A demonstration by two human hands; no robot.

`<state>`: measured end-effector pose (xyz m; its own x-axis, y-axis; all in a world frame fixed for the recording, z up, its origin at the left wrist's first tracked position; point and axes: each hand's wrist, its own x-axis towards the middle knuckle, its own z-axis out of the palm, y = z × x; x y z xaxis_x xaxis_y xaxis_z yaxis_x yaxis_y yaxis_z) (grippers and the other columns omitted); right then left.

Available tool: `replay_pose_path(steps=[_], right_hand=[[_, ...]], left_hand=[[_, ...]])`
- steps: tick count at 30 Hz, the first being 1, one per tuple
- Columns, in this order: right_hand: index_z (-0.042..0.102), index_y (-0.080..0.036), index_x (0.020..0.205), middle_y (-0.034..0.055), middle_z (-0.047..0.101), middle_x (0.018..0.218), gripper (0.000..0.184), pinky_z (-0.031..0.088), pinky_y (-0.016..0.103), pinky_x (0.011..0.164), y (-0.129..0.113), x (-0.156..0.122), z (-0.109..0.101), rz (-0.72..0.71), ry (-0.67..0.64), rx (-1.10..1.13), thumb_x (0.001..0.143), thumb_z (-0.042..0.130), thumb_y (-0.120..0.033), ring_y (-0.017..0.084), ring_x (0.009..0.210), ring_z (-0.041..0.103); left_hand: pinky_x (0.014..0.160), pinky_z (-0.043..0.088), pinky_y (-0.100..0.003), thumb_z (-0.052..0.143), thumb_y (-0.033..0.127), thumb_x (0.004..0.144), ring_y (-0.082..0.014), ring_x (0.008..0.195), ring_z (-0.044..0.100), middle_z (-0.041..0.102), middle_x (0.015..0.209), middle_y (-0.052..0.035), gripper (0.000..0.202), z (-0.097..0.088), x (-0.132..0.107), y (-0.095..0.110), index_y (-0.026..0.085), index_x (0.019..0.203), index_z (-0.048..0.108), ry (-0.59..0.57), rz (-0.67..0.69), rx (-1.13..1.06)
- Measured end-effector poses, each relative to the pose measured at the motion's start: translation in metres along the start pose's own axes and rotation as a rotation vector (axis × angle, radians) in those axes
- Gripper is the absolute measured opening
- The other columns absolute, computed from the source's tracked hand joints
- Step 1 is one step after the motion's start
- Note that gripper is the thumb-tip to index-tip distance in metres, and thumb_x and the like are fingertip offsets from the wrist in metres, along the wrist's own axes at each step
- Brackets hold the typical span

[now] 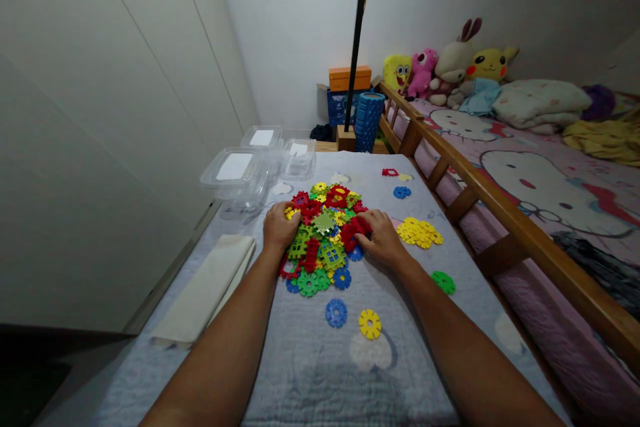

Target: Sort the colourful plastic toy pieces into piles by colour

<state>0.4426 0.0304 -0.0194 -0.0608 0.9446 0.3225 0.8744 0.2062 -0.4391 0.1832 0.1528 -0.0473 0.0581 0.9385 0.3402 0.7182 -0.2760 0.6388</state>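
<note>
A heap of interlocking plastic building pieces (324, 221) in red, green, yellow and blue lies mid-table. At its left edge, my left hand (281, 228) is closed round a yellow building piece (291, 213), seen between thumb and fingers. My right hand (384, 238) grips a red building piece (354, 232) at the heap's right side, thumb below and fingers over it. Just in front of the heap lie a blue flower-shaped disc (336, 313) and a yellow disc (370, 324). Beyond my right hand is a flat cluster of yellow discs (420, 232).
Clear lidded containers (233, 170) stand at the table's back left, above a folded beige cloth (205, 290). A green disc (443, 282), blue discs (401, 192) and a red frame piece (389, 173) lie to the right. A wooden bed rail (480, 220) borders the table's right side.
</note>
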Motion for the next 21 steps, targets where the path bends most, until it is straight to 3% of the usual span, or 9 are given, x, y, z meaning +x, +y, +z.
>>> replay_pose_path(steps=[6, 9, 14, 18, 21], right_hand=[[0.064, -0.023, 0.123, 0.0134, 0.06, 0.123, 0.034, 0.042, 0.049, 0.103, -0.008, 0.001, 0.004, 0.02, 0.144, 0.043, 0.09, 0.061, -0.029, 0.031, 0.115, 0.051], [0.064, -0.022, 0.123, 0.014, 0.058, 0.126, 0.034, 0.041, 0.048, 0.105, -0.017, -0.003, -0.005, -0.012, 0.124, 0.051, 0.092, 0.06, -0.033, 0.03, 0.118, 0.051], [0.062, -0.02, 0.117, 0.0132, 0.057, 0.123, 0.032, 0.041, 0.046, 0.103, -0.035, -0.044, -0.028, -0.125, -0.112, 0.098, 0.09, 0.064, -0.037, 0.028, 0.116, 0.051], [0.06, -0.021, 0.109, 0.0108, 0.057, 0.117, 0.042, 0.043, 0.044, 0.096, -0.047, -0.095, -0.04, -0.167, -0.359, 0.138, 0.079, 0.077, -0.045, 0.028, 0.109, 0.05], [0.061, -0.023, 0.109, 0.0095, 0.056, 0.117, 0.046, 0.042, 0.044, 0.094, -0.05, -0.116, -0.044, -0.154, -0.445, 0.117, 0.073, 0.082, -0.041, 0.028, 0.107, 0.049]], left_hand=[[0.101, 0.048, -0.04, 0.058, 0.032, 0.08, -0.0266, 0.107, 0.064, 0.07, 0.111, -0.0088, 0.028, -0.001, 0.0, 0.001, 0.021, 0.104, 0.068, -0.006, -0.022, 0.021], [0.101, 0.047, -0.04, 0.057, 0.031, 0.081, -0.0273, 0.108, 0.064, 0.071, 0.111, -0.0097, 0.029, -0.002, -0.001, 0.003, 0.019, 0.105, 0.069, -0.015, -0.014, 0.026], [0.101, 0.047, -0.039, 0.057, 0.03, 0.081, -0.0269, 0.109, 0.063, 0.071, 0.111, -0.0098, 0.028, -0.004, -0.001, 0.004, 0.018, 0.104, 0.069, -0.023, -0.008, 0.019], [0.101, 0.046, -0.038, 0.057, 0.029, 0.081, -0.026, 0.109, 0.063, 0.071, 0.111, -0.0093, 0.028, -0.004, -0.002, 0.004, 0.019, 0.104, 0.069, -0.03, -0.006, 0.009], [0.101, 0.046, -0.038, 0.058, 0.03, 0.081, -0.0258, 0.109, 0.063, 0.071, 0.111, -0.0083, 0.029, -0.004, -0.002, 0.003, 0.02, 0.105, 0.069, -0.03, -0.01, 0.011]])
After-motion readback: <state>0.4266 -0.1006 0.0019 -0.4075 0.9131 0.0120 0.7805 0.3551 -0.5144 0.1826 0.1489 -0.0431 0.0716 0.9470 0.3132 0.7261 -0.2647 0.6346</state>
